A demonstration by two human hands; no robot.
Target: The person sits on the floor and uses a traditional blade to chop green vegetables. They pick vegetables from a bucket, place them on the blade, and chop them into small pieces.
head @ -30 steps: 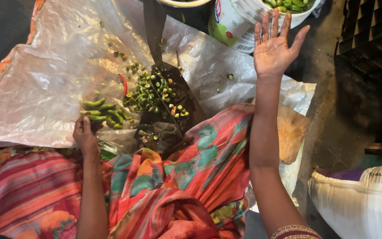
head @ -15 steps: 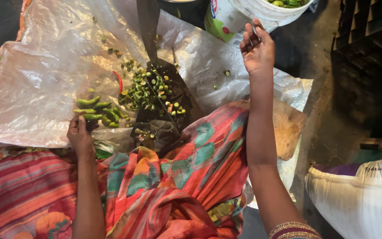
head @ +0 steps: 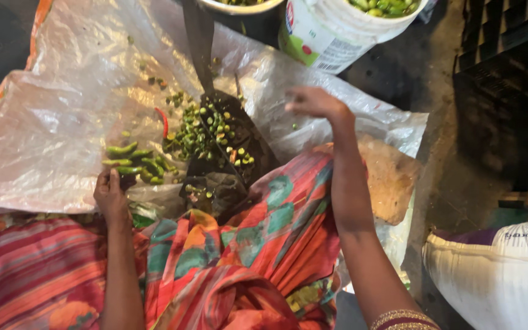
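My left hand (head: 112,192) lies on the clear plastic sheet (head: 44,134), fingers curled on the near ends of a small bunch of whole green chillies (head: 135,164). To their right a dark upright blade (head: 200,43) rises from a dark board (head: 239,137) strewn with cut green chilli pieces (head: 206,128). A single red chilli (head: 164,121) lies beside them. My right hand (head: 316,101) hovers right of the blade with its fingers bent down; whether it holds anything is hidden.
A white bucket (head: 325,36) with green chillies stands at the top, a second rim (head: 239,6) beside it. Striped red cloth (head: 233,263) covers my lap. A brown sack piece (head: 389,177), a white sack (head: 496,275) and dark crates (head: 508,61) are on the right.
My right hand was spread open up by the white bucket, then curled its fingers and came down toward the blade. My left hand stayed at the whole chillies.
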